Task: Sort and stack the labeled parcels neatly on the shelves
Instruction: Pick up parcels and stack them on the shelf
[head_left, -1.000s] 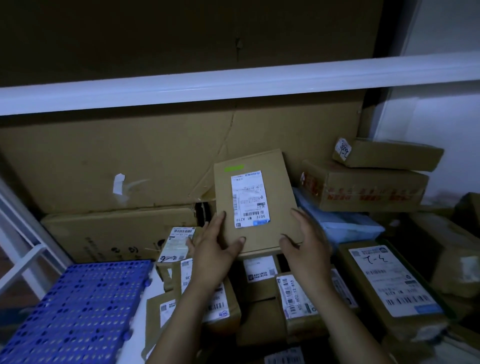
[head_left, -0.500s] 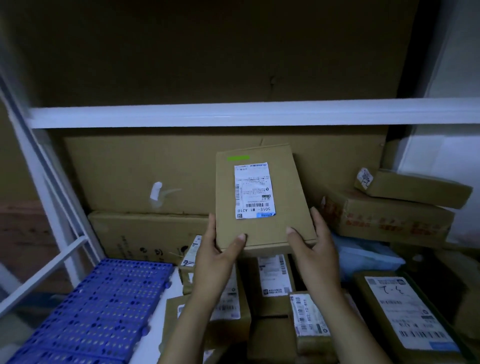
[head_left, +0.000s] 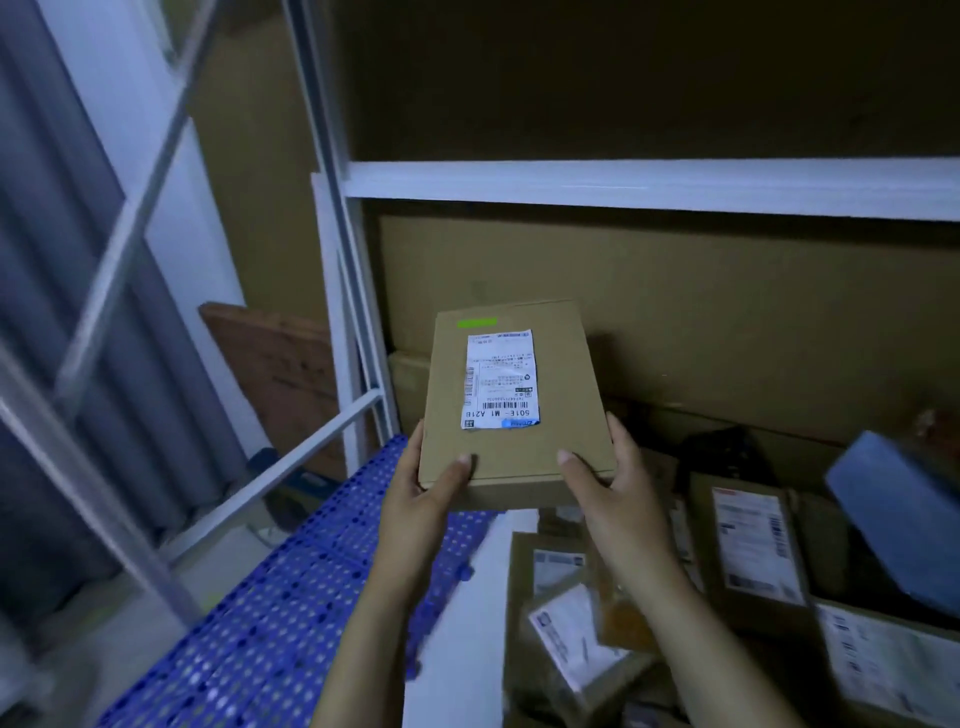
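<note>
A flat brown cardboard parcel is up in the air in the middle, held by both hands. The left hand has the near left corner. Its thumb lies on top and its fingers go along the left edge. The right hand has the near right corner in the same way, thumb on top and fingers up the right edge. So each hand's grip is closed on the parcel.

The parcel tilts, with its far edge higher than its near edge. A white paper label with bar codes is stuck on top, and a small green strip sits by the far left corner.

Above the parcel runs a long white shelf beam. There is a wide gap between the beam and the parcel's far edge. Behind the parcel stands a big brown cardboard sheet.

To the left, a white upright post marks the side of the shelf, near the parcel's left edge but not touching it. A blue plastic mat with holes lies low on the left, under the left arm, and its bare top shows from near to far.

Low on the right lie more parcels. One is a brown box with a white label, and a blue soft bag sits farther right. They look blurry.
</note>
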